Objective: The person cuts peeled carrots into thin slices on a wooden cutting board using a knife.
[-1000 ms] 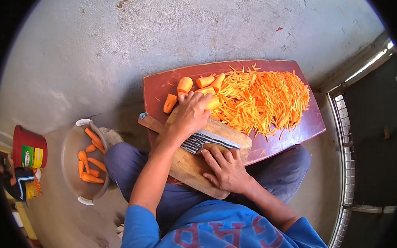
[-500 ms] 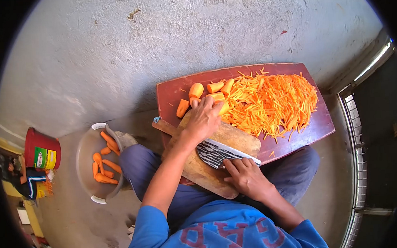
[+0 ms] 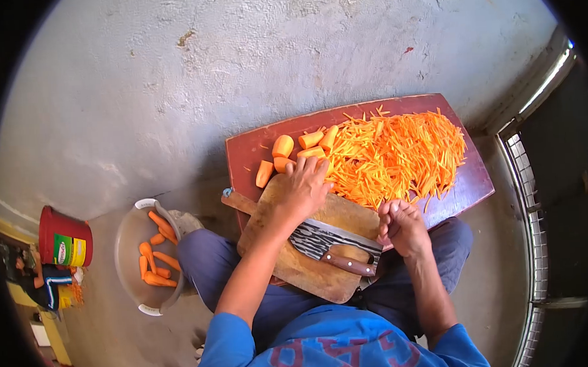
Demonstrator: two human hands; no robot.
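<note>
My left hand (image 3: 305, 188) reaches over the far edge of the wooden cutting board (image 3: 260, 234), its fingers spread and their tips at the cut carrot pieces (image 3: 310, 139). A knife (image 3: 348, 264) with a brown riveted handle and a black-and-white patterned blade lies on the board, held by neither hand. Right of the board, beside the heap of shredded carrot (image 3: 404, 149), is my right hand (image 3: 406, 226) with curled fingers. Whatever may be inside those fingers is hidden.
The board rests over my lap and the dark red table (image 3: 465, 189), close to the wall. At left stand a grey tub (image 3: 122, 256) with whole peeled carrots (image 3: 147, 254) and a red bucket (image 3: 50, 237). Another person (image 3: 39, 283) sits at far left.
My right hand has let go of the knife and moved up and right to the near side of the shredded carrot. My left hand stays by the carrot pieces.
</note>
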